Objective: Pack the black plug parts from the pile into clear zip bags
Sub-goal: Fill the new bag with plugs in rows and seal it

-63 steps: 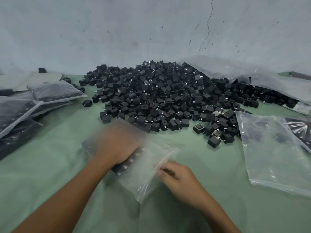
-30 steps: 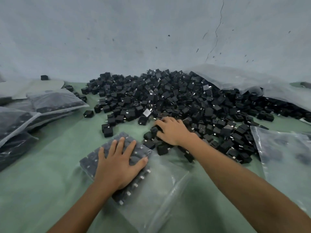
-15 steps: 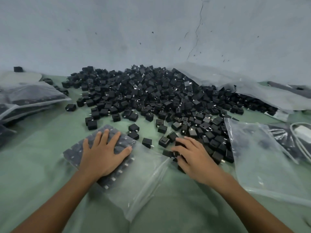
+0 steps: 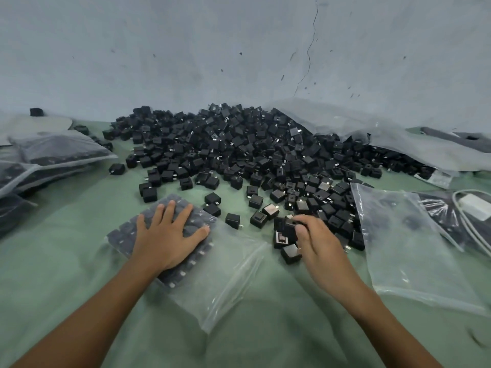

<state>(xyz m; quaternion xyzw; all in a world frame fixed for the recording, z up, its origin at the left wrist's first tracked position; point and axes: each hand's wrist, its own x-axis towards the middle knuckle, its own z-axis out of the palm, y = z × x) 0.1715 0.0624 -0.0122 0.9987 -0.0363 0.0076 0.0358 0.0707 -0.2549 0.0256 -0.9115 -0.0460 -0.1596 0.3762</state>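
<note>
Since 0.5 s ago the right hand (image 4: 318, 244) has curled thumb and fingers round 1 black plug part (image 4: 290, 226), centre-right below the pile (image 4: 239, 150). The left hand (image 4: 167, 236) presses flat, fingers straight, on the half-filled zip bag (image 4: 228, 277); insertion likely comes next.

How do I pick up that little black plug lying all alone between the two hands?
I'd pinch the lone plug by its two flat side faces, coming down from above. It lies apart from the others on the green cloth, so fingers fit either side. Its prongs stick out at the near-right end, so leave that alone.
</note>
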